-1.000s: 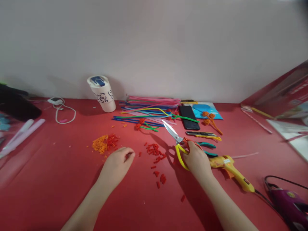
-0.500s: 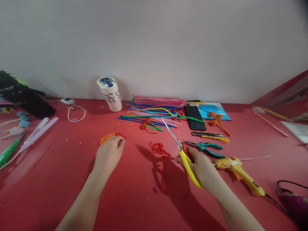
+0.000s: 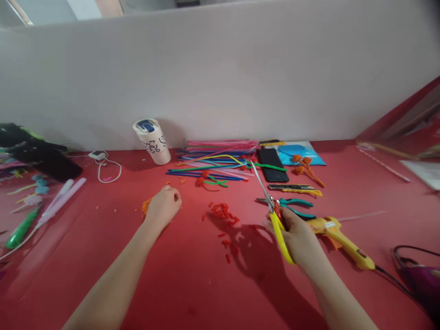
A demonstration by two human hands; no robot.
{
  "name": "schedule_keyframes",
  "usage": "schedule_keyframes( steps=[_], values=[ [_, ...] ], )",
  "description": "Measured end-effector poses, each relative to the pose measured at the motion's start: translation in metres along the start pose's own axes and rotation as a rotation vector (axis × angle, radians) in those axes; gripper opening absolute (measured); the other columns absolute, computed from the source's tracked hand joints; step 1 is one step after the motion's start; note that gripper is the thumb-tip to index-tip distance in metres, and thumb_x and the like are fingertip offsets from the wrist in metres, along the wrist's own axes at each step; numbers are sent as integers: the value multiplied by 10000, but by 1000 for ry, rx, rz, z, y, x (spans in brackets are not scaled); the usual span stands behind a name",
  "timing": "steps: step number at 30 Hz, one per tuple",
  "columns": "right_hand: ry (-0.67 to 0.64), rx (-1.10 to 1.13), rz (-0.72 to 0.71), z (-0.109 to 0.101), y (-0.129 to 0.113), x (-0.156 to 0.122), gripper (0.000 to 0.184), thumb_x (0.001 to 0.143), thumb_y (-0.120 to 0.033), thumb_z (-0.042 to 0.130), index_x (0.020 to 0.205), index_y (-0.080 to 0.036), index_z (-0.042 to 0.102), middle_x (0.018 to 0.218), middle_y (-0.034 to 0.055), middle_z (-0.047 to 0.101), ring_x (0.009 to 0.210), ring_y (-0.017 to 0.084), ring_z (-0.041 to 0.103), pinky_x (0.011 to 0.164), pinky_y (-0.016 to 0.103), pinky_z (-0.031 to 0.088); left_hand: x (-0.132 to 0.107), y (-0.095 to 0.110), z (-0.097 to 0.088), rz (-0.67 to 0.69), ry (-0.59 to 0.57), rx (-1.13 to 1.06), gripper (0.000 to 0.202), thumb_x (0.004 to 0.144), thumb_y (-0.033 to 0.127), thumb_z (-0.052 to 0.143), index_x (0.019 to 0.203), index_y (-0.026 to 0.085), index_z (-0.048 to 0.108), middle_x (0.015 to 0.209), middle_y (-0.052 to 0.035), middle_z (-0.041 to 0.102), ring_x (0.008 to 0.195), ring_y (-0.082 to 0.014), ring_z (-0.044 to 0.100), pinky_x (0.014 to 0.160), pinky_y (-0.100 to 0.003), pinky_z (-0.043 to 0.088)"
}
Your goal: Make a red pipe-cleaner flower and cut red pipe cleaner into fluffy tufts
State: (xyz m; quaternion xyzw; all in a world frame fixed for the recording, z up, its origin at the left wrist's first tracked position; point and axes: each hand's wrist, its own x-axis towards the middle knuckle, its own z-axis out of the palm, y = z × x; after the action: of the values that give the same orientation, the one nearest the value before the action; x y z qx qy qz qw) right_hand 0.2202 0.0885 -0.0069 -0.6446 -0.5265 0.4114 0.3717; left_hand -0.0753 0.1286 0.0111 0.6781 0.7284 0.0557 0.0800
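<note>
My right hand [image 3: 298, 238] is closed around the yellow handles of a pair of scissors [image 3: 271, 211], whose blades point up and away over the red table. My left hand [image 3: 165, 206] rests curled on the table, covering most of a small heap of orange and red cut bits [image 3: 146, 205]; what its fingers hold, if anything, is hidden. Between the hands lies a scatter of short red cut pieces [image 3: 223, 215]. Behind them lies a bundle of coloured pipe cleaners [image 3: 216, 158].
A yellow glue gun [image 3: 343, 238] and teal pliers [image 3: 295, 204] lie right beside my right hand. A black phone [image 3: 271, 164], a utility knife [image 3: 295, 188], a paper cup [image 3: 153, 141], a white cable [image 3: 103, 165] and a purple tool [image 3: 419, 279] surround the table [image 3: 192, 284].
My left hand slid left and away from the red pieces onto the orange heap. My right hand lifted the scissors and turned the blades upright; the view tilted up.
</note>
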Motion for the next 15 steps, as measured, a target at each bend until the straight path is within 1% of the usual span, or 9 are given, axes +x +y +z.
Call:
schedule_keyframes(
  steps=[2, 4, 5, 6, 7, 10, 11, 13, 15],
  values=[
    [6, 16, 10, -3, -2, 1, 246, 593, -342, 652, 729, -199, 505, 594, -40, 498, 548, 122, 454, 476, 229, 356, -10, 17, -2, 92, -57, -71, 200, 777, 199, 429, 786, 175, 628, 848, -46, 631, 782, -150, 590, 695, -230, 423],
    [19, 59, 14, -8, -4, 1, 256, 597, -352, 647, 734, -197, 497, 595, -49, 477, 532, 108, 429, 478, 227, 352, -16, 38, -3, 217, -157, -146, 198, 778, 239, 460, 726, 208, 648, 778, 6, 652, 719, -115, 594, 659, -191, 426],
    [33, 84, 15, -10, -5, 1, 262, 598, -358, 644, 742, -196, 497, 599, -49, 476, 528, 106, 425, 479, 227, 351, -16, 51, -3, 300, -205, -204, 220, 791, 240, 448, 726, 198, 654, 767, -2, 658, 715, -123, 596, 650, -202, 428],
    [49, 109, 16, -12, -5, 1, 266, 602, -363, 640, 752, -195, 499, 601, -47, 477, 524, 105, 425, 477, 228, 350, -12, 64, -2, 362, -197, -225, 234, 803, 237, 434, 744, 188, 655, 780, -14, 661, 727, -132, 599, 654, -215, 432],
    [67, 132, 19, -14, -6, 1, 265, 608, -367, 633, 758, -195, 500, 595, -47, 477, 511, 102, 420, 469, 227, 345, -6, 78, 0, 417, -155, -213, 235, 812, 236, 427, 775, 185, 654, 799, -19, 662, 734, -135, 599, 664, -223, 437],
    [113, 207, 33, -20, -6, 0, 258, 617, -373, 619, 755, -199, 488, 556, -61, 457, 432, 79, 357, 416, 219, 301, 26, 120, 10, 492, -92, -165, 226, 827, 221, 420, 888, 197, 636, 925, -32, 638, 846, -152, 587, 746, -247, 431],
    [122, 225, 42, -21, -6, 0, 257, 616, -371, 617, 753, -200, 483, 548, -65, 452, 415, 72, 334, 402, 217, 284, 38, 133, 15, 514, -82, -137, 228, 831, 212, 418, 898, 188, 635, 944, -50, 627, 872, -167, 585, 766, -264, 430],
    [142, 235, 58, -24, -5, 1, 259, 604, -357, 621, 751, -200, 477, 544, -68, 445, 414, 72, 329, 396, 214, 277, 59, 156, 27, 540, -68, -69, 261, 848, 176, 377, 936, 138, 620, 999, -112, 595, 898, -204, 587, 775, -306, 435],
    [160, 215, 51, -25, -4, 2, 242, 602, -332, 621, 740, -199, 474, 547, -68, 427, 446, 81, 348, 413, 212, 288, 74, 171, 39, 563, -64, -5, 303, 855, 119, 322, 1004, 93, 584, 1051, -165, 560, 905, -234, 590, 759, -343, 446]
  ],
)
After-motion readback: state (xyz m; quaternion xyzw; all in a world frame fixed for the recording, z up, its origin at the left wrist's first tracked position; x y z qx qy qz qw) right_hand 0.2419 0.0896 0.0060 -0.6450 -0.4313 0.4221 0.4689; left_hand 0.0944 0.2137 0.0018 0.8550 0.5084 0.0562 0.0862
